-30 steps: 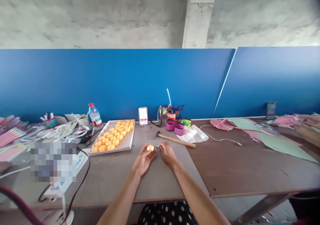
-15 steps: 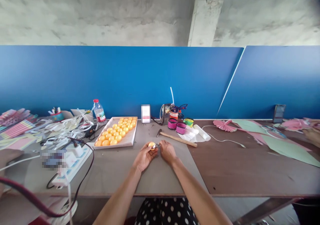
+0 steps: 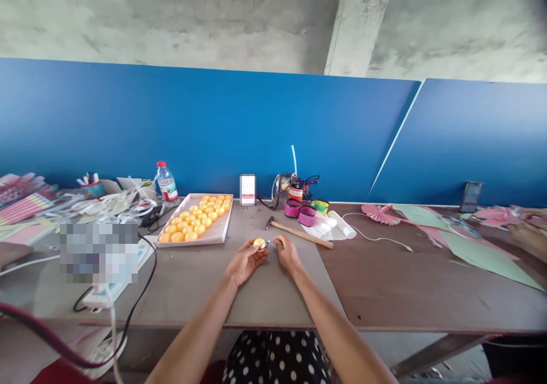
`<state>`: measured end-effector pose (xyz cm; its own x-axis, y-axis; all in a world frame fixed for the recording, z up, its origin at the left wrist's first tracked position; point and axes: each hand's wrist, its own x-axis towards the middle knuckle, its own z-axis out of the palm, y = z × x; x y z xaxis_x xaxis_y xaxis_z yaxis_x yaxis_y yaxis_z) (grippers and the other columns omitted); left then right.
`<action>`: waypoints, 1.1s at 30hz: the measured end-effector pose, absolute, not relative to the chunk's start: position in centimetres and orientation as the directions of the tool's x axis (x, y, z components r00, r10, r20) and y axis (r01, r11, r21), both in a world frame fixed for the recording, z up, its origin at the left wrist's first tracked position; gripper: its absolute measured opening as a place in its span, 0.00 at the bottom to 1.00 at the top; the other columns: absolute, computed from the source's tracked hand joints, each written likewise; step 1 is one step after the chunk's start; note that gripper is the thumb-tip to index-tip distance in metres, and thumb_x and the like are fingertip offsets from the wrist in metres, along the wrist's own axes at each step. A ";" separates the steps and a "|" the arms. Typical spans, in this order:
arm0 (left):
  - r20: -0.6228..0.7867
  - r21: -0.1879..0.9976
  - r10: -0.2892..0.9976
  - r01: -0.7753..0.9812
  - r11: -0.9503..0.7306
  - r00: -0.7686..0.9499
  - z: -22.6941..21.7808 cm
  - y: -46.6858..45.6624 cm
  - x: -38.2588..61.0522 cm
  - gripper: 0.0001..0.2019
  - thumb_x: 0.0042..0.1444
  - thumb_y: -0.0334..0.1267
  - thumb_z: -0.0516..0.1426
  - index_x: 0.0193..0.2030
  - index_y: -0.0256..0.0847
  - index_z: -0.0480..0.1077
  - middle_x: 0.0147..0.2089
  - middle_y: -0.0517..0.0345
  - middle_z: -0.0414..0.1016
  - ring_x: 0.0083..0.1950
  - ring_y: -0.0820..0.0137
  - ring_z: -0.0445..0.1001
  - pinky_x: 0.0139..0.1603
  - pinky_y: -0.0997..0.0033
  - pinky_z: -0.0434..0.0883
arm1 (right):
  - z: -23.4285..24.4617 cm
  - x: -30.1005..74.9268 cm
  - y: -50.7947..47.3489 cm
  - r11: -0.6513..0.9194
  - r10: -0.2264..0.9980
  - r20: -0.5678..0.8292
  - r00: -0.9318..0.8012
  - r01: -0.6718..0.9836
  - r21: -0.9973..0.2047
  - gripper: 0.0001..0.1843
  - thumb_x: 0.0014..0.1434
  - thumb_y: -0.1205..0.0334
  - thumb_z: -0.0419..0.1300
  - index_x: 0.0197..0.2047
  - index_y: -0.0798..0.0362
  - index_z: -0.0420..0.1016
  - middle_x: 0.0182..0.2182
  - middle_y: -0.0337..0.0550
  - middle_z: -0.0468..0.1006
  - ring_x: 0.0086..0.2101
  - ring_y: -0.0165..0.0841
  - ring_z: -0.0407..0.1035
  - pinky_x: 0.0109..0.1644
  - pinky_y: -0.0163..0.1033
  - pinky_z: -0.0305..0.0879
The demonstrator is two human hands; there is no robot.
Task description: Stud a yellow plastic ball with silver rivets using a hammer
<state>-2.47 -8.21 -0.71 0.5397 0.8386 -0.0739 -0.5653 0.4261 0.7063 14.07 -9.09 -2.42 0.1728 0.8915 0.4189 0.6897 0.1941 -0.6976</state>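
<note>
My left hand (image 3: 244, 263) is closed around an orange ball (image 3: 258, 242), thumb and fingers at its sides. A small shiny metallic part (image 3: 263, 246) sits on the ball's right side. Just right of it, my right hand (image 3: 287, 253) is closed with its fingertips pinched together. A narrow gap separates them from the metallic part, and whatever they hold is too small to make out. Beyond the hands lies a hammer (image 3: 301, 235) with a wooden handle. To the left, a shallow white tray (image 3: 226, 224) holds several orange balls (image 3: 190, 236).
A bottle with a red cap (image 3: 167, 183), a phone (image 3: 248, 190) and rolls of coloured tape (image 3: 306, 215) stand along the blue partition (image 3: 213, 127). On the left are a power strip (image 3: 98, 298) and cables; on the right, paper sheets (image 3: 487, 253) and another person's hand (image 3: 530, 236).
My right hand has drawn slightly away to the right from the metallic part on the ball. My left hand still holds the ball. The camera view has shifted and tilted a little.
</note>
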 end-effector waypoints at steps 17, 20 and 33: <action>-0.103 0.690 0.846 -0.575 0.440 0.524 -0.6 -8.4 -2.2 0.12 0.46 0.28 0.60 0.40 0.36 0.69 0.34 0.54 0.75 0.31 0.72 0.73 0.36 0.72 0.69 | -2.1 13.0 -9.9 0.157 0.926 0.250 0.283 0.315 -0.936 0.11 0.48 0.60 0.51 0.31 0.53 0.72 0.24 0.37 0.74 0.23 0.29 0.65 0.30 0.34 0.62; -0.124 0.701 0.855 -0.565 0.435 0.504 -0.5 -8.5 -2.3 0.12 0.47 0.29 0.60 0.41 0.37 0.69 0.35 0.53 0.75 0.31 0.71 0.74 0.37 0.71 0.70 | -1.9 13.7 -10.4 0.166 0.886 0.281 0.369 0.314 -0.935 0.12 0.49 0.59 0.50 0.33 0.54 0.71 0.26 0.40 0.74 0.25 0.30 0.65 0.31 0.34 0.62; -0.128 0.687 0.856 -0.578 0.441 0.500 -0.3 -8.4 -2.4 0.09 0.49 0.30 0.59 0.39 0.36 0.69 0.33 0.53 0.75 0.31 0.71 0.74 0.36 0.72 0.70 | -1.3 13.6 -11.4 0.150 0.956 0.286 0.057 0.747 -0.648 0.11 0.49 0.73 0.48 0.29 0.52 0.70 0.29 0.44 0.74 0.33 0.33 0.67 0.39 0.34 0.58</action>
<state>-2.35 -8.41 -0.33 0.5004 0.8562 -0.1285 -0.5777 0.4407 0.6871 13.64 -11.41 -1.34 0.0566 0.9564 0.2864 0.7471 0.1497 -0.6476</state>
